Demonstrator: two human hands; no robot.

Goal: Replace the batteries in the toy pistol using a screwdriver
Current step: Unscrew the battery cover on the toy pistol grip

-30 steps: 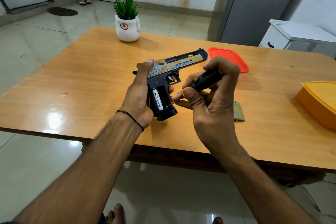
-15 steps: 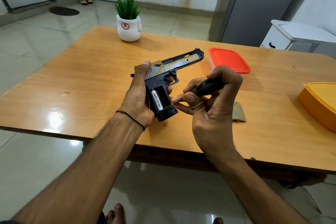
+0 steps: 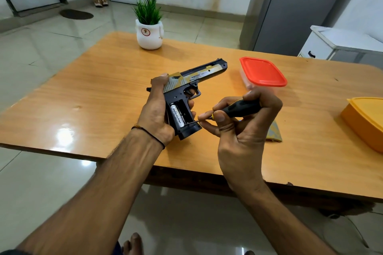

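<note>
Left hand (image 3: 155, 114) gripping toy pistol (image 3: 186, 89), battery (image 3: 177, 116) exposed | right hand (image 3: 240, 130) clasping screwdriver (image 3: 238, 108), tip in open grip compartment

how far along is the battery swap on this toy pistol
Done: the cover is off, lying on the table, so the grip compartment is open. In hand: the left hand holds the toy pistol while the right hand holds the screwdriver tip by the one battery showing. Left: swapping batteries, screwing the cover back.
</note>
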